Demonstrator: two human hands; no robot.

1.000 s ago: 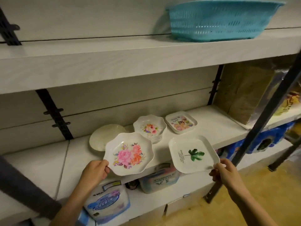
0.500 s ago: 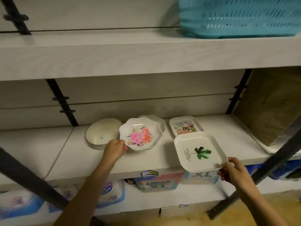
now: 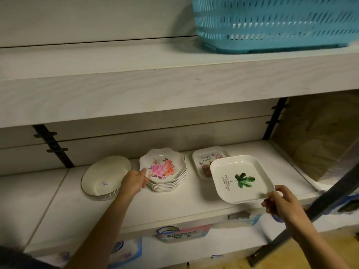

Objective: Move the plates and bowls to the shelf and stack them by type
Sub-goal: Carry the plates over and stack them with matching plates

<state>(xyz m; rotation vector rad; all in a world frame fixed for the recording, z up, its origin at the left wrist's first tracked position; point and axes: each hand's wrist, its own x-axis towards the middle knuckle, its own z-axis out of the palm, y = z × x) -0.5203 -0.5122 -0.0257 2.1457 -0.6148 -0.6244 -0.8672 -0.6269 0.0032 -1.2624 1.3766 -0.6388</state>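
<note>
Basket overhead (leaf plate gripped)

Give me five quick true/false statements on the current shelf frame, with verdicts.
1. The floral plate sits atop the scalloped stack. True.
2. The right hand holds the leaf-print square plate. True.
3. The leaf-print plate lies flat on the shelf. False: it is tilted and held above the Easter-print plates.
4. The blue basket is on the same shelf as the plates. False: it is one shelf higher.
5. The left hand touches the floral plate's rim. True.
</note>
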